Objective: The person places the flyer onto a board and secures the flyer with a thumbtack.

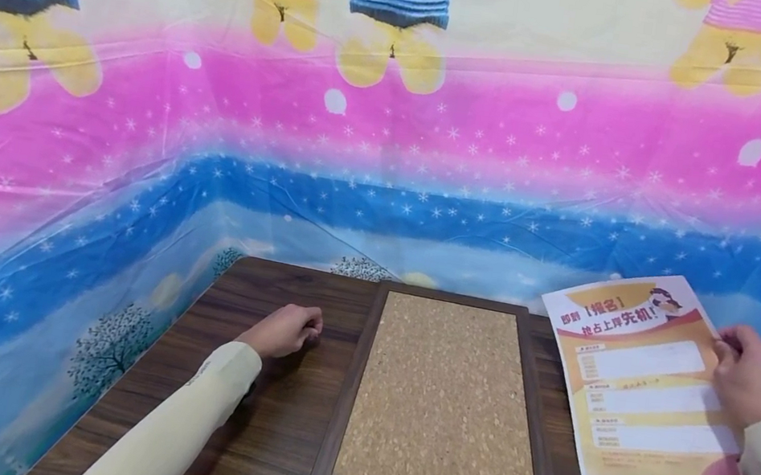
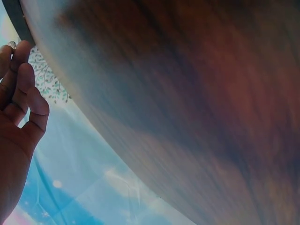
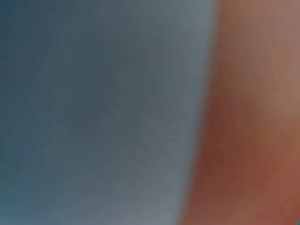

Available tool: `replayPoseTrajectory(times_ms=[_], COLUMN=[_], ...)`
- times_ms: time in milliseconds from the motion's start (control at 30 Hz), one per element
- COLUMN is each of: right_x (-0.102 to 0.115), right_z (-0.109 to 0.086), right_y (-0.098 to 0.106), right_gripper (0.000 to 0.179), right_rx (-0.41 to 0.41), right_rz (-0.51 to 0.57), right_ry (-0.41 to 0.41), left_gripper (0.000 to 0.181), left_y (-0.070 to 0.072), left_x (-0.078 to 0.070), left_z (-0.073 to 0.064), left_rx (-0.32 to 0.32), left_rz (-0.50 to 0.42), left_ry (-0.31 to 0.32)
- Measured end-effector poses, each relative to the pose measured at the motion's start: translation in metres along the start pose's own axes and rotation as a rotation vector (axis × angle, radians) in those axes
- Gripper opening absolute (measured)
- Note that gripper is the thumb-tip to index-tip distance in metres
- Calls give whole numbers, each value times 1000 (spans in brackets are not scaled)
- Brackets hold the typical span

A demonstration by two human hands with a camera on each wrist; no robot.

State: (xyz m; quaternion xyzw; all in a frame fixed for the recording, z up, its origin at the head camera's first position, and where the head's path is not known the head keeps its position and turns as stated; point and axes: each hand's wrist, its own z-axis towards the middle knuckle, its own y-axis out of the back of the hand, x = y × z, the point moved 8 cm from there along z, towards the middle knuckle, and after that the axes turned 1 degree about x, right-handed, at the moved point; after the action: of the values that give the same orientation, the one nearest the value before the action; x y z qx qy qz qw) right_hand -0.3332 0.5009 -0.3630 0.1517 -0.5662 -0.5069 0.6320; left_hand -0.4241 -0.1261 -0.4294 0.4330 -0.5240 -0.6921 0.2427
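Observation:
A flyer (image 1: pixel 641 412), printed in orange, yellow and red with white boxes, is held by its right edge in my right hand (image 1: pixel 755 379), tilted over the right of the table. A brown-framed corkboard (image 1: pixel 445 401) lies flat between my hands, its cork bare. Left of the board, my left hand (image 1: pixel 287 330) is over the table with curled fingers. In the left wrist view, thumb and index finger pinch a small clear pin-like piece (image 2: pixel 11 45); its lower part is hidden. The right wrist view shows only a blurred grey-blue surface and a reddish band.
The dark wood-grain table (image 1: pixel 277 401) has its left edge beyond my left arm. A printed cloth (image 1: pixel 395 134) with bears and snowflakes hangs behind the table and along its left side. The board's far edge lies close to the table's back edge.

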Motion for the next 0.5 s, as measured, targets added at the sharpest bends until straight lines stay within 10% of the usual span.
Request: replayPoseTrajectory(times_ms=[500], right_x=[20], right_z=[13], right_y=[6], right_gripper=[32], right_rx=[35], right_rz=[12], right_ry=[6], left_gripper=[11], left_y=[0], left_x=[1], left_z=[-2], left_rx=[19], left_rz=[7], left_ry=[8])
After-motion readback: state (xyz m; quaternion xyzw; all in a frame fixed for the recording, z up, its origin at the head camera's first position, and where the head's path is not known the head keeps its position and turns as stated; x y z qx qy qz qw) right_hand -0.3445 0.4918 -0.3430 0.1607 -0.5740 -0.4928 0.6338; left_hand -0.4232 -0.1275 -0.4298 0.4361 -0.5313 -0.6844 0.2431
